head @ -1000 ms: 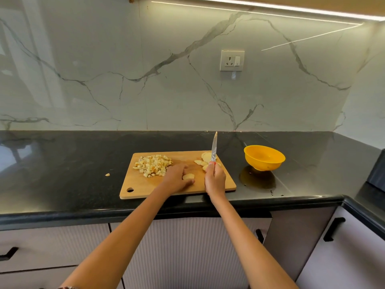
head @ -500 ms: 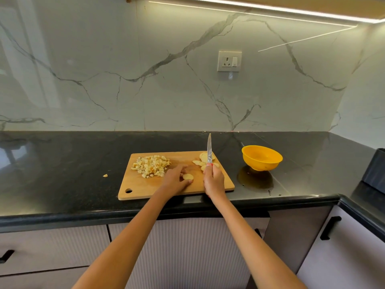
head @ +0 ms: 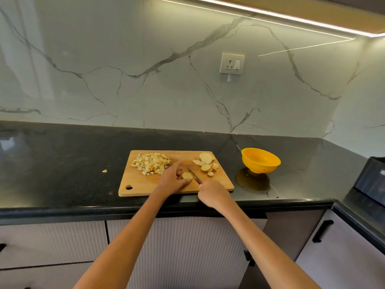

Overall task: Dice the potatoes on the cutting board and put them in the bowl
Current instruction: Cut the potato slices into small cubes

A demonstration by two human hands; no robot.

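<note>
the left hand [head: 174, 180] pins a potato slice [head: 186, 175] flat near the middle of the cutting board [head: 137, 184], fingers curled over it, while the right hand [head: 212, 192] grips the knife [head: 194, 176] handle, blade lying just beside the slice at its 3 o'clock. a slice like this looks light, stiff and probably damp-slick, so i'd hold it from above with fingertips tucked back. diced potato [head: 151, 162] is heaped at the board's 10 o'clock, uncut slices [head: 206, 162] at 2 o'clock; the yellow bowl [head: 260, 161] stands at 3 o'clock, off the board. no readable writing or brand shows anywhere.
</note>
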